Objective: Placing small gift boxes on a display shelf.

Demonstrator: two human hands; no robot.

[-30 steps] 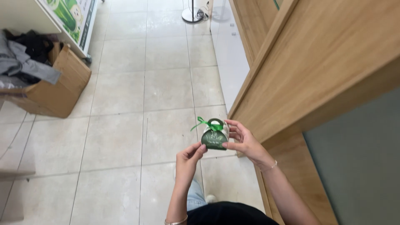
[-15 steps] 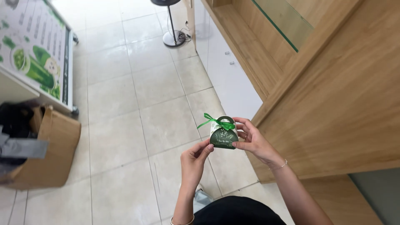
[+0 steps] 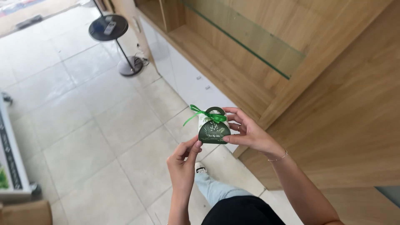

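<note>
Tiled floor below, wooden cabinet right: small green gift box [image 3: 213, 130] upright, cradled in right hand [image 3: 248, 134]; left hand [image 3: 182, 160] fingertips pinch its lower-left corner.

Both arms raised in front of the body, elbows bent, forearms bare. Right hand [image 3: 250, 132] palm turned left, fingers [image 3: 234, 121] curled and spread, thumb on top, closed around a small box. Thin bracelet on right wrist. Left hand [image 3: 182, 163] lower, back to camera, fingers loosely bent, thumb and index fingertip pinched up against the box's bottom edge.
</note>
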